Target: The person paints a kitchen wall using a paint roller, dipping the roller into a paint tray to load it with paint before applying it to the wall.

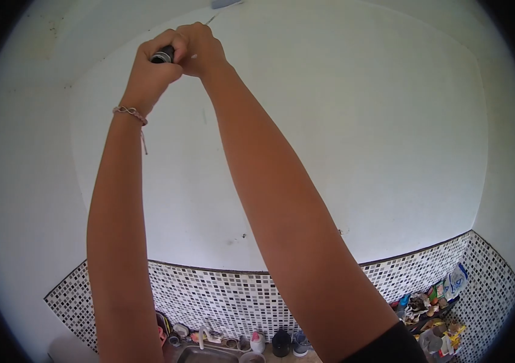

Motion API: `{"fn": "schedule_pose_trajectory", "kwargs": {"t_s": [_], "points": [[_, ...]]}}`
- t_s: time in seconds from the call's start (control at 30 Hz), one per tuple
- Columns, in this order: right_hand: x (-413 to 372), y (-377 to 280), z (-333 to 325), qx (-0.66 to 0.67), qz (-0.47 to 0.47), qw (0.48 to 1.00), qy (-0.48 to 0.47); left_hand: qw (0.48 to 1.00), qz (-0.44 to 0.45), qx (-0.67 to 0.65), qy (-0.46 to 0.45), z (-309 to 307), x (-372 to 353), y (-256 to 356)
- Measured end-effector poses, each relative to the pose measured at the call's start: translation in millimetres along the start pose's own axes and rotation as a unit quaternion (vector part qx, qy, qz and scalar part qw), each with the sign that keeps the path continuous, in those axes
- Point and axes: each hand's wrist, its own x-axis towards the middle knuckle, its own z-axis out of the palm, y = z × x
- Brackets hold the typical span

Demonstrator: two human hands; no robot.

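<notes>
Both my arms reach up high against a white wall. My left hand [148,72] is closed around the dark end of a pole-like handle [162,56]; a thin bracelet sits on that wrist. My right hand [202,48] is closed just beside it, gripping the same handle a little higher. A thin shaft [210,19] runs on up from my hands to a small blue-grey head [226,3] at the top edge of the view. How the head meets the wall is cut off.
Far below, a band of black-and-white mosaic tile [221,296] crosses the wall. A sink [203,354] with a tap, bottles and small items stands beneath it. A corner rack [433,314] at the lower right holds packets and clutter.
</notes>
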Motion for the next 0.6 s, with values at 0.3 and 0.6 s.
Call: {"fn": "schedule_pose_trajectory", "kwargs": {"t_s": [0.3, 0.6], "points": [[-56.8, -0.1, -10.4, 0.043, -0.045, 0.996, 0.065, 0.986, 0.049, 0.132, 0.088, 49.1, -51.8, 41.1], [-8.5, 13.9, -41.4, 0.037, -0.055, 0.994, 0.085, 0.994, 0.010, 0.072, 0.080, 49.3, 8.3, 54.2]]}}
